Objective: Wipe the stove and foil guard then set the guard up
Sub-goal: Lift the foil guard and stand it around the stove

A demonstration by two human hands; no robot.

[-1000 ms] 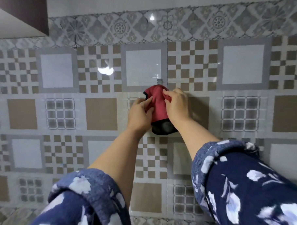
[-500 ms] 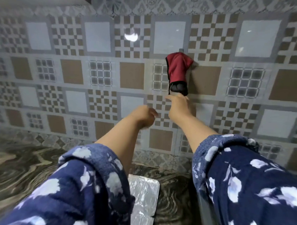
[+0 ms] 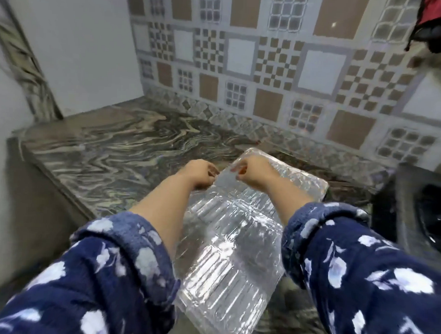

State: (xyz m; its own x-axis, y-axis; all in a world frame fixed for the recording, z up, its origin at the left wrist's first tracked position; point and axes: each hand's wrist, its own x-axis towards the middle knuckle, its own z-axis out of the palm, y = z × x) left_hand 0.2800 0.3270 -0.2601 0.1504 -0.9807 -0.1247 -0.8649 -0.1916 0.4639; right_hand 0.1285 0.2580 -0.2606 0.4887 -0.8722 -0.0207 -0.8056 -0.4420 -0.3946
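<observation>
Foil guard lies flat on the counter at 6 o'clock. Left hand and right hand apparently pinch its far edge; blur obscures grip. Risk: thin foil creasing or tearing if lifted unevenly.

head cam: your only view | looks forward and down over your forearms | close on countertop | tiled wall behind

At two o'clock, your red and black hanging cloth is cut off; your forearms hide the ribbed silver foil guard's sides.
</observation>
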